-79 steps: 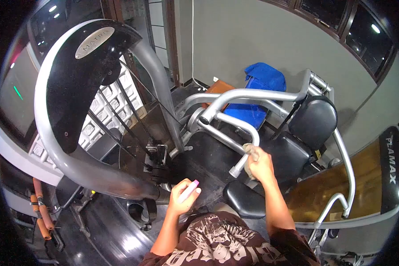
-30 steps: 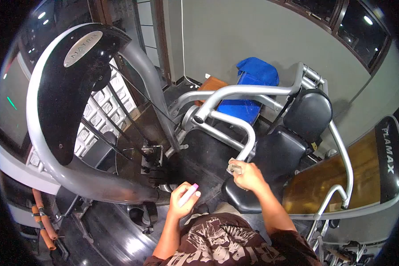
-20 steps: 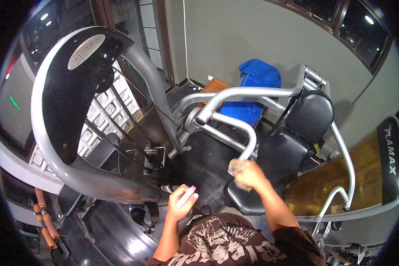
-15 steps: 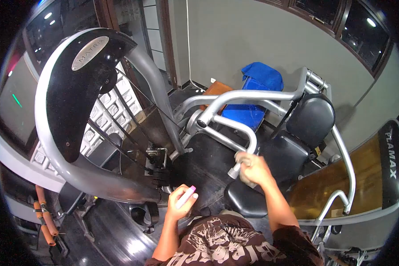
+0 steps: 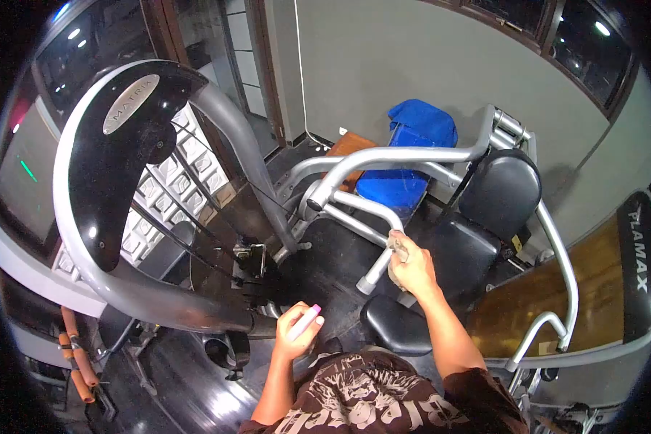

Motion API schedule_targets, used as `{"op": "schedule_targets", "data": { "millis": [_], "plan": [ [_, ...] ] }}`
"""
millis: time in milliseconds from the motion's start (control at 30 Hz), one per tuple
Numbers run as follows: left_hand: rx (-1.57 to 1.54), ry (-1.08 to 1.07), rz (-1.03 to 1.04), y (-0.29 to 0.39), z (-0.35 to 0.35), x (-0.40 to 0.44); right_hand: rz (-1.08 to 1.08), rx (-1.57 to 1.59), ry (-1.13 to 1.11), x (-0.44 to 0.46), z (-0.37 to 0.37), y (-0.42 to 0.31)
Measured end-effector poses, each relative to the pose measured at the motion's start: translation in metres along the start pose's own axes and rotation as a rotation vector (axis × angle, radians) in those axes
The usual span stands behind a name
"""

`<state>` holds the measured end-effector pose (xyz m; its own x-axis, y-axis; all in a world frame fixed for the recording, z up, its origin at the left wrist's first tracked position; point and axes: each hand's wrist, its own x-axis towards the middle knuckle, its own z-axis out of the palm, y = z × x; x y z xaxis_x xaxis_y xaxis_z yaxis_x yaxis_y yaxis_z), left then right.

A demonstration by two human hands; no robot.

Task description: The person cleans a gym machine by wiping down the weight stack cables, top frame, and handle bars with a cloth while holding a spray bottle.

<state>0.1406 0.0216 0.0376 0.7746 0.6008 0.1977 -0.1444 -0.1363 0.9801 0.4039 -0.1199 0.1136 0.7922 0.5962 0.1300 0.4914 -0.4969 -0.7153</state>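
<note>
My right hand (image 5: 415,270) is closed around a greyish cloth (image 5: 393,275), pressed against the silver handle bar (image 5: 375,275) of a weight machine. The bar's capped lower end sticks out to the left below the hand. In my left hand (image 5: 291,341), held low in front of my shirt, is a slim white container with a pink end (image 5: 305,322). The fingers wrap round it, so its full shape is hidden. Just right of the bar lies a black padded cushion (image 5: 396,327).
Behind the bar stand the machine's black seat (image 5: 456,246) and backrest (image 5: 502,189). A curved Matrix tower (image 5: 87,166) rises at left. A blue bench (image 5: 394,186) with a blue towel (image 5: 423,121) is near the wall. A Plamax panel (image 5: 557,304) stands at right.
My right hand has slid with the cloth up the handle bar, away from its capped end, so more bar shows below it. My left hand keeps its hold. The view has shifted slightly.
</note>
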Motion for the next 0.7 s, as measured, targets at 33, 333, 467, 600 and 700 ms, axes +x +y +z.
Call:
{"op": "schedule_targets", "data": {
  "millis": [33, 333, 467, 600, 700],
  "plan": [
    [-0.010, 0.010, -0.009, -0.002, 0.000, -0.002, -0.016, -0.006, 0.024, 0.001, 0.003, 0.011],
    [-0.010, 0.080, 0.022, 0.011, 0.025, -0.004, -0.226, 0.149, -0.219, -0.010, 0.022, 0.043],
    [0.048, 0.111, 0.026, 0.015, 0.034, -0.008, -0.220, -0.072, -0.044, 0.008, -0.004, 0.033],
    [0.046, 0.154, 0.000, 0.022, 0.053, -0.013, -0.152, -0.230, -0.417, -0.018, 0.022, 0.032],
    [0.047, 0.178, -0.003, 0.027, 0.065, -0.013, -0.164, -0.119, -0.539, -0.019, 0.015, 0.014]
  ]
}}
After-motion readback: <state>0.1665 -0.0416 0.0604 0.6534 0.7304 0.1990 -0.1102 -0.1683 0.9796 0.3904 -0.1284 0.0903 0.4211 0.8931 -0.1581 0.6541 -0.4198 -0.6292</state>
